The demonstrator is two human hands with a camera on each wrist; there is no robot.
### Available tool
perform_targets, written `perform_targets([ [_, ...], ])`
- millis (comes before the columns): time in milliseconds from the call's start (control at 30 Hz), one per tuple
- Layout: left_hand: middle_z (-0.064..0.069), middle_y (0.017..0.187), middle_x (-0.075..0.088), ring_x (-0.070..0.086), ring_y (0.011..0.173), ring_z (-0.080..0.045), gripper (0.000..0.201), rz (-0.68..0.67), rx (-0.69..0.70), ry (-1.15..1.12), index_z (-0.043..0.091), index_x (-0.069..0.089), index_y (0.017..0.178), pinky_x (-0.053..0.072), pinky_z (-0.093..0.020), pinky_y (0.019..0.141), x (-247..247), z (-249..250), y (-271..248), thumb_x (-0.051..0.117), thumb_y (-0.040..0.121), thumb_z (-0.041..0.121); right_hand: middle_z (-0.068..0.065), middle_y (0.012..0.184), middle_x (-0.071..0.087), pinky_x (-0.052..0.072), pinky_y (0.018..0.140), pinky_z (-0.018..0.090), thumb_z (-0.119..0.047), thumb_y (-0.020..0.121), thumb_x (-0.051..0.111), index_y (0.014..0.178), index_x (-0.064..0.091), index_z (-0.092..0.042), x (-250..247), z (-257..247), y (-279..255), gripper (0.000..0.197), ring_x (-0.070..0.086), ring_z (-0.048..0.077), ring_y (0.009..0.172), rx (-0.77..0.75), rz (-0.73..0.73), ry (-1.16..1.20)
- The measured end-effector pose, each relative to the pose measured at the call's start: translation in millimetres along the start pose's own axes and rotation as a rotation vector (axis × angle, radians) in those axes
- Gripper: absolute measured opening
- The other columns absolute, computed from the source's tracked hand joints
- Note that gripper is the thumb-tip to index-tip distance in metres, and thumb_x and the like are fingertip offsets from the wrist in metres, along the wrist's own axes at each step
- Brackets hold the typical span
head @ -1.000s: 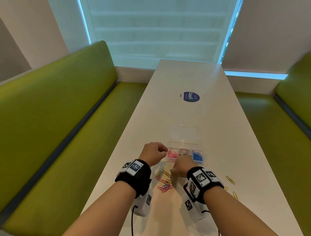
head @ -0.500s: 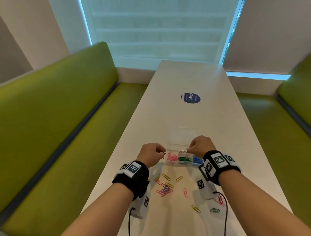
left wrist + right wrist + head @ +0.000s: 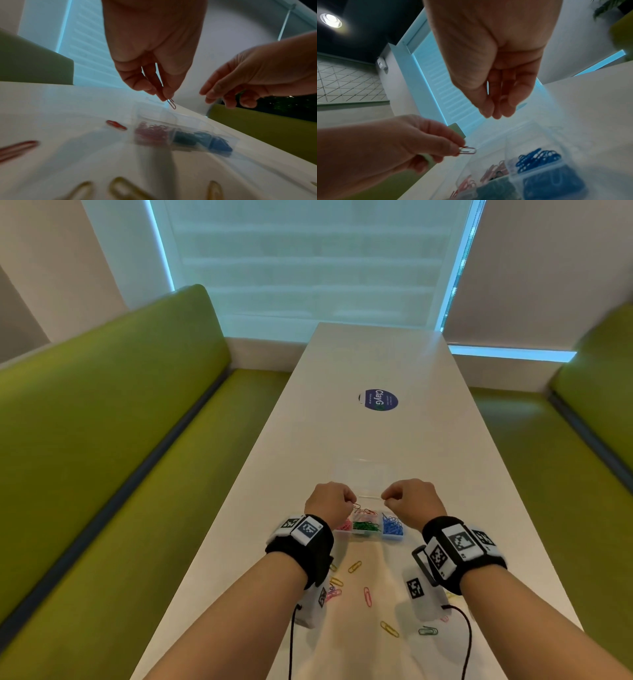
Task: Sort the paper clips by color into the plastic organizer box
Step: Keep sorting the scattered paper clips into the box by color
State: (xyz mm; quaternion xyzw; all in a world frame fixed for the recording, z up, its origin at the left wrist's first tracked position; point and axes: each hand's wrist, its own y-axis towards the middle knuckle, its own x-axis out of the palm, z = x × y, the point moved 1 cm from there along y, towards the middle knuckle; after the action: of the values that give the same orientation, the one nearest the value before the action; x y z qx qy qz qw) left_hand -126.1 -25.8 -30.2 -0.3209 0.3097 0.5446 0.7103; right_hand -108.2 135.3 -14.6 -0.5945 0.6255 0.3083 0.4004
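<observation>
At nine o'clock of the white bench (image 3: 428, 440) runs a green seat (image 3: 102, 422), with another at three o'clock. My left hand (image 3: 330, 501) hangs over the left end of the plastic organizer box (image 3: 390, 537), its fingers (image 3: 169, 93) pinching a red paper clip (image 3: 171, 103) by one end so that it dangles above the box. In the box the pink clips (image 3: 150, 132) fill the left compartment, the green clips (image 3: 366, 526) the middle and the blue clips (image 3: 392, 524) the right one; a few red ones lie in a compartment behind. The clear lid (image 3: 364, 474) lies open at twelve o'clock, half hidden by my knuckles. My right hand (image 3: 411, 499) hovers over the right end, fingers (image 3: 498, 108) drawn together and loosely curled; I cannot tell whether they hold anything. At six o'clock, between my wrists, loose clips (image 3: 367, 596) in yellow, pink and green lie scattered on the bench, some hidden under my wristbands. Far off at twelve o'clock sits a round blue sticker (image 3: 378, 399).
</observation>
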Motion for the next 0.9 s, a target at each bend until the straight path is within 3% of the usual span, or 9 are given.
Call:
perform_targets([
  [267, -0.002, 0.121, 0.066, 0.060, 0.112, -0.021, 0.028, -0.034, -0.012, 0.095, 0.019, 0.069, 0.113, 0.049, -0.033, 0.095, 19, 16, 8, 0.051, 0.093, 0.013, -0.001, 0.108, 0.071, 0.049, 0.093, 0.030, -0.018, 0.089, 0.056, 0.099, 0.073, -0.018, -9, 12, -14, 0.021, 0.063, 0.015, 0.100, -0.010, -0.006, -0.013],
  [433, -0.001, 0.124, 0.063, 0.060, 0.111, -0.019, 0.031, 0.027, -0.085, 0.089, 0.020, 0.066, 0.116, 0.049, -0.033, 0.098, -5, -21, 7, 0.047, 0.094, 0.010, -0.002, 0.107, 0.071, 0.049, 0.092, 0.028, -0.018, 0.088, 0.056, 0.099, 0.073, -0.018, -7, 6, -17, 0.020, 0.063, 0.014, 0.099, -0.018, -0.006, 0.027],
  [600, -0.003, 0.130, 0.057, 0.054, 0.119, -0.020, 0.037, -0.058, -0.173, 0.272, 0.022, 0.058, 0.126, 0.047, -0.032, 0.099, -24, -61, 1, 0.049, 0.093, 0.011, -0.001, 0.106, 0.071, 0.051, 0.091, 0.030, -0.016, 0.088, 0.057, 0.101, 0.073, -0.017, 5, -6, -21, 0.020, 0.063, 0.015, 0.100, -0.049, -0.057, 0.004],
  [767, -0.004, 0.131, 0.053, 0.053, 0.120, -0.022, 0.038, -0.138, -0.122, 0.302, 0.025, 0.056, 0.130, 0.046, -0.033, 0.099, -17, -65, -6, 0.056, 0.092, 0.020, -0.002, 0.107, 0.070, 0.051, 0.090, 0.030, -0.018, 0.088, 0.057, 0.100, 0.073, -0.020, 15, -19, -24, 0.020, 0.062, 0.014, 0.100, -0.055, -0.095, -0.009],
  [900, -0.004, 0.123, 0.055, 0.056, 0.113, -0.022, 0.032, -0.139, -0.086, 0.341, 0.024, 0.063, 0.122, 0.048, -0.033, 0.093, -8, -60, -6, 0.061, 0.090, 0.028, -0.002, 0.110, 0.069, 0.051, 0.089, 0.029, -0.019, 0.089, 0.057, 0.103, 0.072, -0.019, 17, -24, -30, 0.021, 0.062, 0.014, 0.101, -0.065, -0.102, -0.016],
])
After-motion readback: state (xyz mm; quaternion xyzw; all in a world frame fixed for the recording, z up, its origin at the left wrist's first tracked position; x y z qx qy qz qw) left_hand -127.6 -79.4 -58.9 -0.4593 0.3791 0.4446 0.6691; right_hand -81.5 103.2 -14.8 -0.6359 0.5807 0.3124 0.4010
